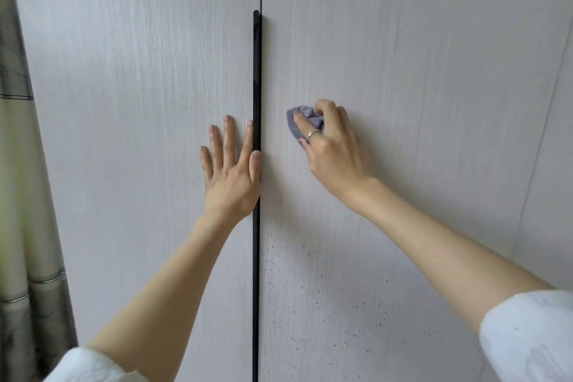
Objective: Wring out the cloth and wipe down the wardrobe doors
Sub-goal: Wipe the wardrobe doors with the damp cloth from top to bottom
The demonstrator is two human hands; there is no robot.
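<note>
Two pale wood-grain wardrobe doors fill the view, the left door (130, 102) and the right door (418, 71). A long black vertical handle (256, 71) runs along the seam between them. My left hand (231, 170) lies flat on the left door with fingers spread, its thumb against the handle. My right hand (331, 143) presses a bunched grey-purple cloth (299, 122) against the right door, just right of the handle. A ring sits on one finger of that hand. Dark specks (310, 304) dot the lower part of the right door.
A green and grey curtain (18, 195) hangs along the left edge, beside the left door. At the far right a plain side panel or wall (552, 195) meets the right door at an angle.
</note>
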